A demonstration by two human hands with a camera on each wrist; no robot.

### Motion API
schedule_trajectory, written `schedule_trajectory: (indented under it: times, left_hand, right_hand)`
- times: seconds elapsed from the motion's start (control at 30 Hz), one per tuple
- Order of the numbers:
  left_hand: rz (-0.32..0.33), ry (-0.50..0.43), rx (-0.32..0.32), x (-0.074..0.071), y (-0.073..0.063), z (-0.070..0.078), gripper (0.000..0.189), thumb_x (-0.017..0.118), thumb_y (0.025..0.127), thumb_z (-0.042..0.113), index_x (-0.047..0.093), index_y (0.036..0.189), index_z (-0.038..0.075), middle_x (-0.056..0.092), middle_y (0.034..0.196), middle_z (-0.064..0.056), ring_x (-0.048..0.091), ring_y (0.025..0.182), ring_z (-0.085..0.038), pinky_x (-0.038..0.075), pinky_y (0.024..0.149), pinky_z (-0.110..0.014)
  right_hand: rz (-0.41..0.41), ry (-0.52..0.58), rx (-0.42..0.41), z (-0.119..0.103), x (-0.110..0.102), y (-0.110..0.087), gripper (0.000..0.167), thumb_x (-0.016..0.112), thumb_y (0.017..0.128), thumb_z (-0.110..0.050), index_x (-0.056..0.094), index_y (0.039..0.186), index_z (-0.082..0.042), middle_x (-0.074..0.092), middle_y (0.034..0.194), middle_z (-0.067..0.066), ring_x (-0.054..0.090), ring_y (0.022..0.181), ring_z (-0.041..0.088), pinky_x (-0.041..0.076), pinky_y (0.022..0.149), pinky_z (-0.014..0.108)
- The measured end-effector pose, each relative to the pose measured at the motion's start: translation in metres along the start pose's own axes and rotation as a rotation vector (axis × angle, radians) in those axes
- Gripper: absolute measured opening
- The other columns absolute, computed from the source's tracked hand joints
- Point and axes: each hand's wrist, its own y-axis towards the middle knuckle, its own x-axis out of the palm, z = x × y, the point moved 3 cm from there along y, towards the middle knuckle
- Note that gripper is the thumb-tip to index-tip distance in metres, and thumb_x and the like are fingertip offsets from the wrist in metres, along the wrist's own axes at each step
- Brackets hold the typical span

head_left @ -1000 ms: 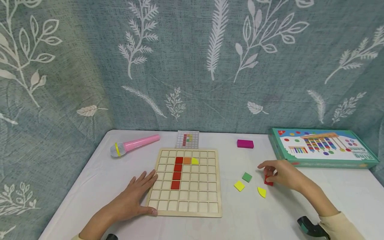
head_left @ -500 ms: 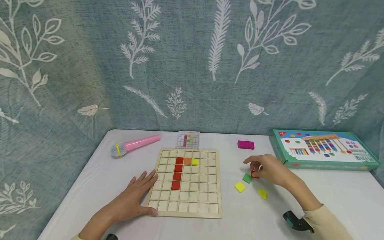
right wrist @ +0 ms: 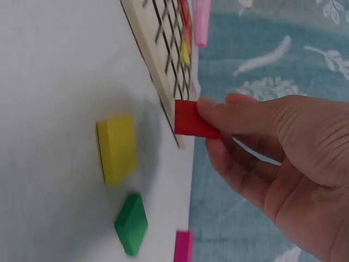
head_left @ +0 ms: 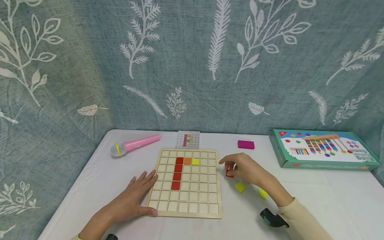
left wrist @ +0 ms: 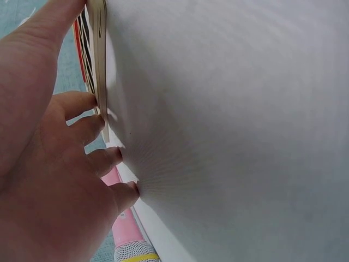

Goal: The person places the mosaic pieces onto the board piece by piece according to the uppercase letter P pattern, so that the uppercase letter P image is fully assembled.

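Between thumb and fingers my right hand (head_left: 246, 169) pinches a red square tile (right wrist: 192, 118), just off the right edge of a wooden grid board (head_left: 200, 213). My left hand (head_left: 132, 196) rests with spread fingers at the board's left edge, thumb on its lower corner. On the board, several red tiles (head_left: 177, 176) form a column; beside the top one sit an orange tile (head_left: 187, 161) and a yellow quarter-circle tile (head_left: 195, 161). Under the right hand lie a yellow square tile (head_left: 240, 187) and a green tile (right wrist: 131, 224), the latter mostly hidden in the head view.
Behind the board lies a printed pattern card (head_left: 187, 139). A pink toy microphone (head_left: 135, 145) is at the back left, a magenta block (head_left: 246, 144) at the back, and a green game box (head_left: 327, 149) at the back right. Another yellow quarter-circle tile (head_left: 262, 193) lies by the right wrist.
My right hand has carried the red tile leftward from near the game box, over the green tile, to beside the board. The left hand has stayed in place.
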Motion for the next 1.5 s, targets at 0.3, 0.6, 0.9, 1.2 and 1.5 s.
schedule_trajectory:
  times: [0.3, 0.6, 0.9, 1.2, 1.5]
  left_hand:
    - [0.009, 0.017, 0.012, 0.0, 0.0, 0.001, 0.113, 0.078, 0.066, 0.062, 0.034, 0.151, 0.001, 0.024, 0.16, -0.016, 0.014, 0.146, -0.045, 0.009, 0.114, -0.066]
    - [0.002, 0.024, 0.02, 0.0, 0.0, 0.001, 0.113, 0.079, 0.066, 0.061, 0.034, 0.15, 0.001, 0.025, 0.159, -0.017, 0.015, 0.145, -0.046, 0.01, 0.113, -0.067]
    - [-0.013, 0.014, 0.014, -0.002, 0.001, 0.001, 0.112, 0.078, 0.067, 0.061, 0.034, 0.151, 0.002, 0.024, 0.16, -0.016, 0.014, 0.146, -0.045, 0.008, 0.114, -0.067]
    - [-0.008, 0.042, 0.016, -0.003, -0.001, 0.002, 0.112, 0.079, 0.066, 0.061, 0.035, 0.15, 0.001, 0.025, 0.159, -0.018, 0.016, 0.145, -0.047, 0.011, 0.113, -0.069]
    - [0.013, 0.032, 0.053, -0.003, 0.0, 0.001, 0.111, 0.078, 0.067, 0.061, 0.035, 0.15, 0.001, 0.025, 0.159, -0.017, 0.016, 0.145, -0.047, 0.011, 0.112, -0.068]
  right_hand:
    - [-0.003, 0.011, -0.055, -0.019, 0.022, 0.024, 0.031, 0.075, 0.081, 0.005, 0.07, 0.112, 0.0, 0.065, 0.083, -0.005, 0.059, 0.077, 0.008, 0.054, 0.07, 0.023]
    - [-0.05, 0.054, -0.075, -0.044, 0.049, 0.044, 0.031, 0.076, 0.082, 0.002, 0.07, 0.112, -0.001, 0.065, 0.085, -0.004, 0.058, 0.079, 0.008, 0.052, 0.068, 0.02]
    - [-0.094, 0.0, -0.146, -0.073, 0.068, 0.065, 0.029, 0.077, 0.083, -0.003, 0.071, 0.112, -0.007, 0.068, 0.089, -0.003, 0.058, 0.08, 0.005, 0.051, 0.071, 0.017]
    - [-0.102, 0.027, -0.164, -0.087, 0.078, 0.076, 0.03, 0.076, 0.084, -0.004, 0.071, 0.113, -0.006, 0.07, 0.094, -0.001, 0.059, 0.083, 0.005, 0.05, 0.073, 0.013]
    - [-0.157, 0.026, -0.147, -0.098, 0.1, 0.081, 0.028, 0.076, 0.085, -0.006, 0.071, 0.113, -0.008, 0.063, 0.082, -0.011, 0.053, 0.075, -0.001, 0.046, 0.07, 0.008]
